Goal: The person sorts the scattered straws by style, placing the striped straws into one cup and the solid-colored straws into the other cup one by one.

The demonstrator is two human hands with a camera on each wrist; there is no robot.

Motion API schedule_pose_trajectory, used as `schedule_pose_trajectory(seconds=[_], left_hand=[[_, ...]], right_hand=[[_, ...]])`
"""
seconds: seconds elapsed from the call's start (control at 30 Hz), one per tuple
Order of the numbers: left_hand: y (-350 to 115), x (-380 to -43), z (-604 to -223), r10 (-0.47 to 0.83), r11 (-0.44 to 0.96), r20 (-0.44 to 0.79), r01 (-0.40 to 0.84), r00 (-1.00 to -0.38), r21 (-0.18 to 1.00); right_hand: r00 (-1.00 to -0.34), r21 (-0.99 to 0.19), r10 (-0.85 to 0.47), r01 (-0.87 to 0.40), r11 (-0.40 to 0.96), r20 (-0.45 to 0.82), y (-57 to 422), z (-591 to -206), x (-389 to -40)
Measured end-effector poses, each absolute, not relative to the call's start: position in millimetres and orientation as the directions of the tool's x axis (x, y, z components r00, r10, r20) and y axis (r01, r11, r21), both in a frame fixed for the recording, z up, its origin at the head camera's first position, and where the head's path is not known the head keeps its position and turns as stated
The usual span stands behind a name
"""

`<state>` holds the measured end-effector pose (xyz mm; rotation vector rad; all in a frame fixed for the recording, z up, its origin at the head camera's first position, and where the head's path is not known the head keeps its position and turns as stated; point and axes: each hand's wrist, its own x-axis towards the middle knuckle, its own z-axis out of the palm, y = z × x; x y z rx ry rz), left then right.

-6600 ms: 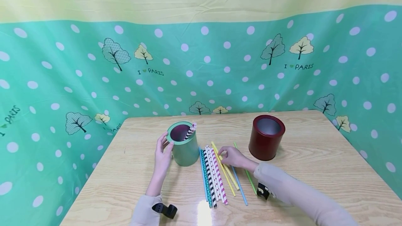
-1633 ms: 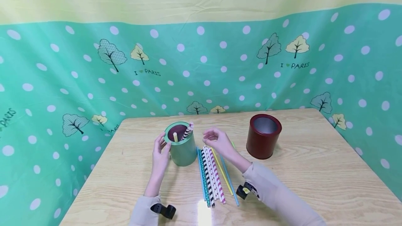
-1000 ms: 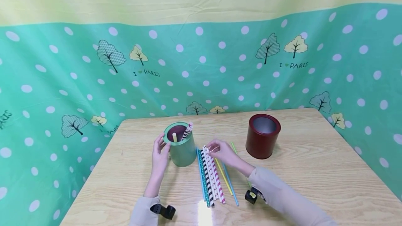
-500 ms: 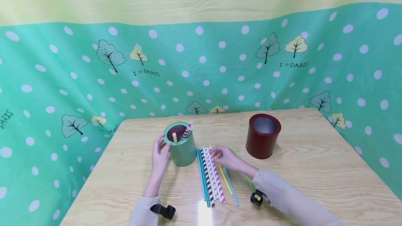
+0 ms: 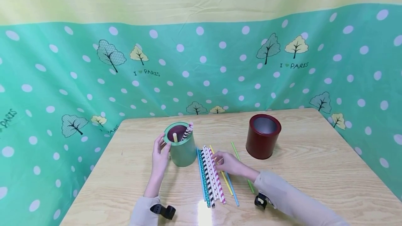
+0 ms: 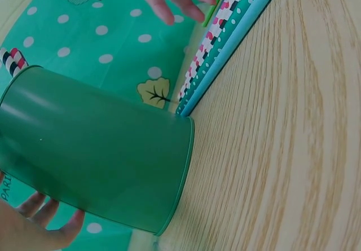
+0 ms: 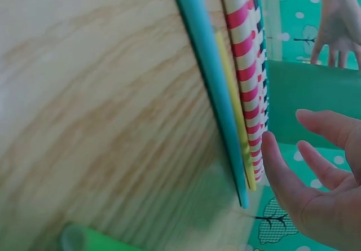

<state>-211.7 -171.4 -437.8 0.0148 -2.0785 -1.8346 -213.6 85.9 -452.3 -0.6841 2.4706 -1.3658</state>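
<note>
My left hand (image 5: 161,158) holds the green can (image 5: 183,153) by its rim, fingers on the left side and thumb in front. In the left wrist view its fingertips lie along the can's wall (image 6: 96,149). A pale yellow straw (image 5: 175,137) and a few striped straws (image 5: 186,134) stick out of the can. My right hand (image 5: 230,165) hovers at the far end of a row of straws, fingertips over the pink-striped straw (image 5: 222,194). Seen in the right wrist view, the right hand (image 7: 316,200) has loosely bent, spread fingers and nothing between them.
Left in the row are black-striped (image 5: 211,196) and teal dotted straws (image 5: 207,194). To the right lie a thin yellow straw (image 5: 227,185), a blue straw (image 5: 233,191) and a green straw (image 5: 250,185). A dark red can (image 5: 263,142) stands at the back right of the wooden table (image 5: 314,170).
A thick yellow straw has gone from the table into the green can. Since then my right hand has drawn back from the can to the straws, shifting slightly right. The left hand stays.
</note>
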Motion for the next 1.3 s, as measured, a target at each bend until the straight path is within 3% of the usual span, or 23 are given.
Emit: schedule_pose_trajectory(seconds=[0.67,1.07,1.3], left_hand=[[-169.4,-209.1,-431.4,-0.244,0.135,0.234,0.206,-0.941,0.969],[-170.4,-210.8,-435.0,-0.244,0.135,0.236,0.208,-0.941,0.969],[-169.7,-211.1,-439.8,-0.250,0.166,0.309,0.274,-0.917,0.947]], right_hand=[[-0.852,-0.762,-0.520,-0.373,0.530,0.056,85.2,-461.8,-211.9],[-0.862,-0.787,-0.507,-0.328,0.522,0.023,82.7,-467.7,-211.7],[-0.862,-0.805,-0.507,-0.304,0.510,0.005,80.8,-467.8,-213.0]])
